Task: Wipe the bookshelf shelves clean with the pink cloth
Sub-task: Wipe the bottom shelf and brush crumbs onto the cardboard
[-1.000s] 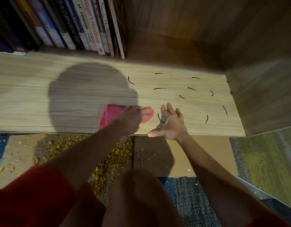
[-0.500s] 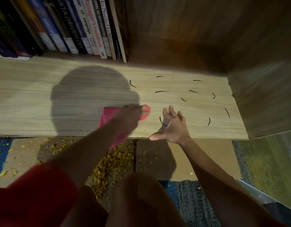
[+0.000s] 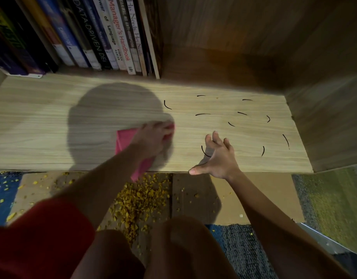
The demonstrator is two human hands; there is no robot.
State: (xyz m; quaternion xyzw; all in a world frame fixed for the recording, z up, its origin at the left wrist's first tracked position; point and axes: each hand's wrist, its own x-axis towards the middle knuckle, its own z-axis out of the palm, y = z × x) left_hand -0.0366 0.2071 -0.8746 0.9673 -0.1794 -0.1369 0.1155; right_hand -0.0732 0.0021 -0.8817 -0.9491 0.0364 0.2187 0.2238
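Note:
The pink cloth (image 3: 124,140) lies on the light wooden shelf board (image 3: 42,127), near its front edge, and one corner hangs over that edge. My left hand (image 3: 153,137) is on top of the cloth with its fingers curled over it, blurred by motion. My right hand (image 3: 217,158) rests on the board to the right, fingers spread, thumb along the front edge. Several short black curved marks (image 3: 202,114) are scattered over the right half of the board, one partly under my right hand.
A row of upright books (image 3: 113,37) fills the back left of the shelf. The bookcase side wall (image 3: 324,117) closes the right end. Yellow crumbs (image 3: 139,200) lie piled on the floor below the front edge, by my knees.
My left hand has slid the cloth a little to the left, away from my right hand, and a cloth corner now hangs over the front edge. The right hand has stayed in place.

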